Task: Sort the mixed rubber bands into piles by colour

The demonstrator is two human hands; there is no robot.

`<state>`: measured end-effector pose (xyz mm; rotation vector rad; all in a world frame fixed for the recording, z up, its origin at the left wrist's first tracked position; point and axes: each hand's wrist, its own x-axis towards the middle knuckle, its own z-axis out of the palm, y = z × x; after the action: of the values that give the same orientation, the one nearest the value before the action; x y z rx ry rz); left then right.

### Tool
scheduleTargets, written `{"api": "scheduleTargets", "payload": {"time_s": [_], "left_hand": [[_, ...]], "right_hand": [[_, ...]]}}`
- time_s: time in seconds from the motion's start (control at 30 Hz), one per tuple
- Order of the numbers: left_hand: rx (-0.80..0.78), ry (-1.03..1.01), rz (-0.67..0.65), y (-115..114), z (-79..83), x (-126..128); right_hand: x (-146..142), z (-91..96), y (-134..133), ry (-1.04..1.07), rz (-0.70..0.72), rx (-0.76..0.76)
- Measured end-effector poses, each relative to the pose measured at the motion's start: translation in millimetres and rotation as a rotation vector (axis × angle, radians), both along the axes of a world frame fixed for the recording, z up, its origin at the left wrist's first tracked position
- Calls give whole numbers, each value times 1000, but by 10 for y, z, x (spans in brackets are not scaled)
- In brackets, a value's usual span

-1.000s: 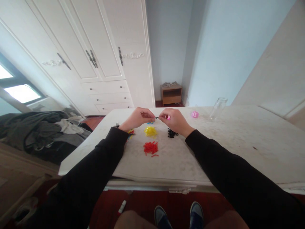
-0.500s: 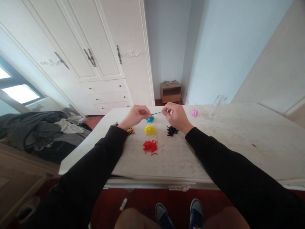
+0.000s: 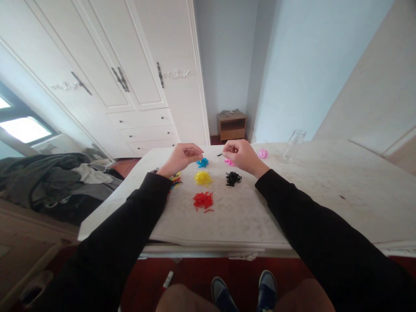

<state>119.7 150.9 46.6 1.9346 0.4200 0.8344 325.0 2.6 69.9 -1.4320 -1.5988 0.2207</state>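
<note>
My right hand (image 3: 242, 156) is closed in a pinch, with a short dark end of a black rubber band (image 3: 219, 154) sticking out to the left of its fingertips. Below that hand lies a pile of black bands (image 3: 233, 178), and a pink pile (image 3: 229, 162) is partly covered by it. My left hand (image 3: 183, 158) has its thumb and fingertips pressed together just above the blue pile (image 3: 203, 163); whether anything is between them is hidden. Nearer to me are a yellow pile (image 3: 203, 178) and a red pile (image 3: 203, 200). Mixed-colour bands (image 3: 175, 180) show beside my left wrist.
The white table (image 3: 227, 225) holds a pink ball-like item (image 3: 263, 153) and a clear glass bottle or jar (image 3: 294, 145) at the back right. Clothes (image 3: 48, 182) are heaped at the left. A white wardrobe (image 3: 136, 86) and small wooden nightstand (image 3: 232, 125) stand beyond.
The black band was stretched between both hands; now it no longer reaches my left hand, and only a short end shows at my right. The hands have barely moved.
</note>
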Motion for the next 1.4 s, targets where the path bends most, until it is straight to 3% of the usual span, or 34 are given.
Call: {"api": "scheduleTargets", "payload": {"time_s": [0.23, 0.47, 0.67, 0.93, 1.17, 1.4], "left_hand": [[-18, -33, -2, -23, -11, -8], [-48, -14, -19, -15, -33, 1], [-58, 11, -7, -42, -14, -8], [-59, 26, -26, -40, -4, -7], [-62, 33, -44, -45, -5, -3], [-76, 37, -62, -104, 19, 2]], "right_hand": [[243, 104, -98, -283, 196, -313], [314, 114, -120, -370, 284, -404], [274, 113, -127, -396, 131, -338], [299, 68, -108, -432, 170, -389], [228, 57, -93, -435, 7, -229], [-17, -90, 1, -313, 176, -38]]}}
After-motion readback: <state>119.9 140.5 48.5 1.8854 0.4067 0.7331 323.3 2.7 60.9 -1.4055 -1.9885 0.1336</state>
